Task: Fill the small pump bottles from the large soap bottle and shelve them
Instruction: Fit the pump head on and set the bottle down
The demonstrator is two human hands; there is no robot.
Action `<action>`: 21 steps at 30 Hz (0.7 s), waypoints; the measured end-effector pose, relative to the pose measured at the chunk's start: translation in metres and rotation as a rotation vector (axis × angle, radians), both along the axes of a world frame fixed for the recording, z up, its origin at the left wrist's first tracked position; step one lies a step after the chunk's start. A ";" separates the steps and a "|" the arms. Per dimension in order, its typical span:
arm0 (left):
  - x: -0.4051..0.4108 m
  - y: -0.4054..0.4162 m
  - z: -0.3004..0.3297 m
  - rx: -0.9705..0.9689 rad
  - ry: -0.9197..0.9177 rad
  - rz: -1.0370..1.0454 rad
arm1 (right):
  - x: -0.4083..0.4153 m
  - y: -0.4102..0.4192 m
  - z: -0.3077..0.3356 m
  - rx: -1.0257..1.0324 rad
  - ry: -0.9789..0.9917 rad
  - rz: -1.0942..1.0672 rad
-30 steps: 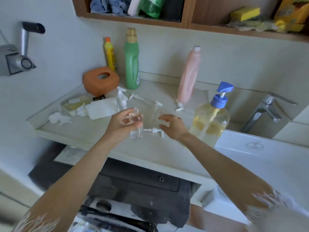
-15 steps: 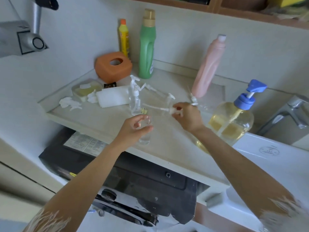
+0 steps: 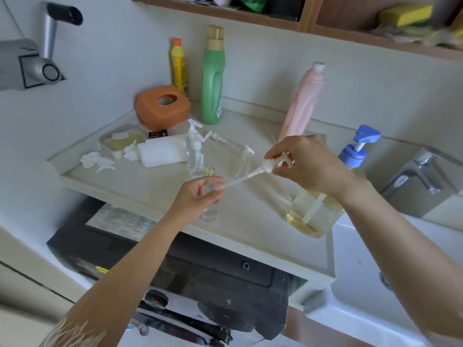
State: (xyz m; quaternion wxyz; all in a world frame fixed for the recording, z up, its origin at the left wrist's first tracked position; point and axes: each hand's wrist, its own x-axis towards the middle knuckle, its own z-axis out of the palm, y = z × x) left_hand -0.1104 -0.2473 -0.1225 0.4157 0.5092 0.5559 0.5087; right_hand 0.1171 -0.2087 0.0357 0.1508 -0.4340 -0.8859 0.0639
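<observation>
The left hand [image 3: 198, 196] grips a small clear bottle [image 3: 210, 209] near its neck, fingers [image 3: 213, 181] and thumb curled round it, holding it upright just above the front part of the pale table [image 3: 160, 189]. The right hand [image 3: 308, 164], at about 2 o'clock from the left, pinches a white pump head [image 3: 269, 165] between thumb and fingertips; its thin dip tube [image 3: 238, 180] slants down toward 8 o'clock, and its tip reaches the mouth of the held bottle, though whether it is inside is hard to tell. Behind the right wrist, at 3 o'clock from the small bottle, stands the large soap bottle [image 3: 313, 216] with yellowish liquid and a blue pump [image 3: 360, 146], close to the table's right edge beside the white sink [image 3: 375, 259] and the chrome tap [image 3: 421, 169]. At 12 o'clock from the left hand another small pump bottle [image 3: 195, 151] stands upright with its pump on, and a further clear one [image 3: 244, 161] stands just right of it. More pump parts [image 3: 218, 137] lie behind them. Farther back along the wall stand a yellow bottle [image 3: 180, 66], a tall green bottle [image 3: 213, 78] and a pink bottle [image 3: 303, 103], with an orange container [image 3: 162, 106] at 11 o'clock. A white block [image 3: 160, 151], a soap dish [image 3: 122, 140] and crumpled white scraps [image 3: 96, 160] lie toward the table's left end. A wooden shelf [image 3: 308, 21] with cleaning items runs overhead.
</observation>
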 end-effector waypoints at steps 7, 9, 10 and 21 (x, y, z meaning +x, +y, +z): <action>0.001 -0.003 -0.006 0.033 0.034 0.058 | -0.021 0.004 0.007 0.057 -0.063 0.017; 0.002 -0.005 -0.007 0.040 0.014 0.067 | -0.032 0.005 0.010 0.057 -0.089 0.050; 0.001 -0.005 -0.007 0.048 0.009 0.072 | -0.039 0.007 0.012 0.064 -0.096 0.062; 0.000 -0.006 -0.017 0.058 -0.075 0.061 | -0.118 0.017 -0.019 -0.065 -0.473 0.306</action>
